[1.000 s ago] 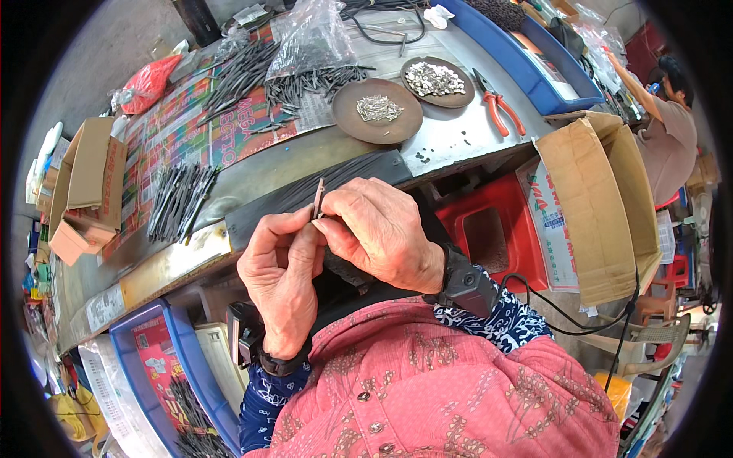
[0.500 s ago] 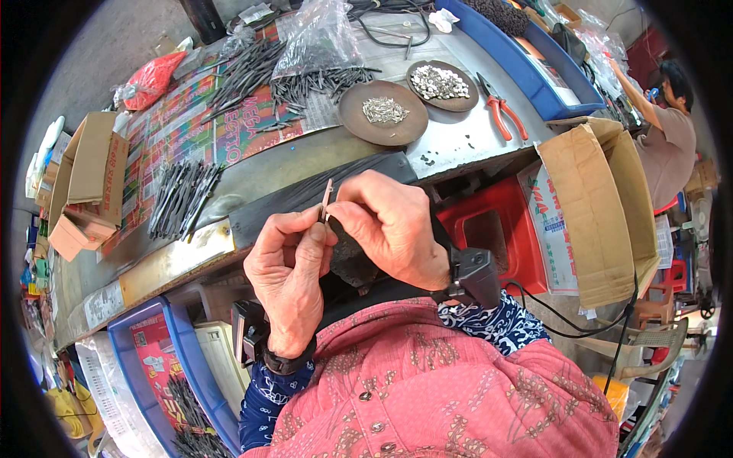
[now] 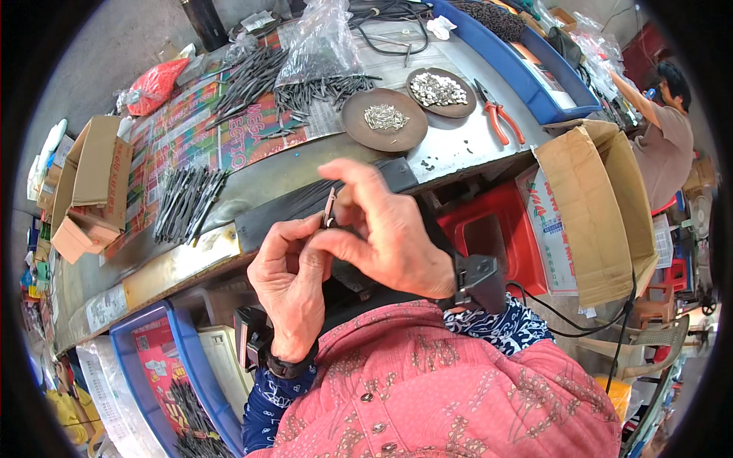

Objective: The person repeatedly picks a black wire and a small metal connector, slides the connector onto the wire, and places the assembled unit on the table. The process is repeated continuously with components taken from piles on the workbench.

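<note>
In front of my chest, my left hand [image 3: 290, 278] pinches a small slim part [image 3: 329, 206] between thumb and fingertips. The part looks dark with a pale, shiny strip and points away from me; its lower end is hidden by my fingers. My right hand [image 3: 393, 240] is beside it, index finger raised and thumb stretched toward the left fingertips. Nothing shows between its spread fingers. Beyond my hands, a brown dish [image 3: 366, 130] holds small metal pins, and a second dish [image 3: 424, 103] holds small white and silvery pieces. Red-handled pliers [image 3: 500, 118] lie to the right of them.
Slim black parts [image 3: 187, 202] lie in a row at left, with more heaped beneath a clear plastic bag [image 3: 317, 46]. Cardboard boxes stand left [image 3: 95, 179] and right [image 3: 588, 221]. A red stool [image 3: 489, 237] and blue trays flank me. Another person [image 3: 668, 145] sits far right.
My right hand has opened: its index finger has lifted away from the slim part and pointed up. My left hand keeps its pinch in nearly the same place.
</note>
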Available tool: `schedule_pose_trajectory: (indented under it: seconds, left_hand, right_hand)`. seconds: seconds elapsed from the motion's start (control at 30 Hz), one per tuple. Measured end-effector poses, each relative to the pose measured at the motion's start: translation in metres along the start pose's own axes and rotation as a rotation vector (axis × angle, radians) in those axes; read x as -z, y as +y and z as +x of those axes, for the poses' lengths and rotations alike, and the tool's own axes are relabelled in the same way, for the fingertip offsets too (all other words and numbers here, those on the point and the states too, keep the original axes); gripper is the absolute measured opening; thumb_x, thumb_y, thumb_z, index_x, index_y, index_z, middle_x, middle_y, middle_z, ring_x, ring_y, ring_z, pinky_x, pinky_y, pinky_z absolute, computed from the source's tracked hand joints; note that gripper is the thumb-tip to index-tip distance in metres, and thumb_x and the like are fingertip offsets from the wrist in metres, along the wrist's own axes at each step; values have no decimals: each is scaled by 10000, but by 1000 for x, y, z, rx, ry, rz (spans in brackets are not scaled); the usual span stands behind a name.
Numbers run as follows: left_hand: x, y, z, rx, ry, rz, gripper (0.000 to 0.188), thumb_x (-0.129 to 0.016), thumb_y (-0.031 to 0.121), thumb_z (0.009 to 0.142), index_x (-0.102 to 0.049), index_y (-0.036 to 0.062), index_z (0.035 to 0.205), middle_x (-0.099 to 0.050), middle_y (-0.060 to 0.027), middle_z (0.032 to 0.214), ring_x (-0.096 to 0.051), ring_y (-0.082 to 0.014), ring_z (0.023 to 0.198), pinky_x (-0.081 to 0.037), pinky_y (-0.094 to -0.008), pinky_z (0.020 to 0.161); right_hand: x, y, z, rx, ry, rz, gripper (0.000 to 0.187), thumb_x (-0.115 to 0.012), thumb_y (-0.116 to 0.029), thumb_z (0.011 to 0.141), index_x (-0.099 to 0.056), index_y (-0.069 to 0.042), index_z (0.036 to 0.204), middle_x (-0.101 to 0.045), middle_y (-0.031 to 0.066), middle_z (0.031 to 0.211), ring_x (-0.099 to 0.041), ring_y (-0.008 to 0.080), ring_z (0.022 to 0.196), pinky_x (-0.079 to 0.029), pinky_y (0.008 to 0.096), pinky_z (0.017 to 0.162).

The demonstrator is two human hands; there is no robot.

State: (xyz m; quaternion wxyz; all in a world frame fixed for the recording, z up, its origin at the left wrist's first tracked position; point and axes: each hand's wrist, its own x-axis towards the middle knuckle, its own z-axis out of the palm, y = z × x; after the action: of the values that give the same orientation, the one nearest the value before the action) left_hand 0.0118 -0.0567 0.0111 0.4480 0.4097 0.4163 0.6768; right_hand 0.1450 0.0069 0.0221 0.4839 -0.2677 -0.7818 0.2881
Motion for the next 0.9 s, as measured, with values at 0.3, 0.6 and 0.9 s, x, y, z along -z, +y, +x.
schedule_pose_trajectory:
  seconds: [0.3,0.6,0.9]
  left_hand:
    - [1,1,-1,-13,-44,-44,107,-610,24,929,-634,-2,1031,-619,-11,760,-479,-35,598,-360,-173,521]
    - [2,2,-1,7,-13,8,119,-601,12,932,-634,2,1047,-604,14,777,-472,-28,609,-343,-168,518]
    - [-1,-4,-5,43,5,-54,75,-612,-21,917,-619,13,984,-603,23,785,-488,-28,622,-378,-180,534]
  right_hand:
    - [1,-4,0,-8,35,-42,507,-743,-214,827,-481,-44,1226,-515,63,628,-545,221,505,-443,332,487]
    - [2,2,0,26,53,-37,256,-753,-196,822,-578,-9,836,-567,108,709,-582,237,584,-465,329,526]
    - [-18,7,-3,144,146,-165,201,-652,-60,861,-496,-24,741,-522,117,672,-548,322,563,-429,391,476]
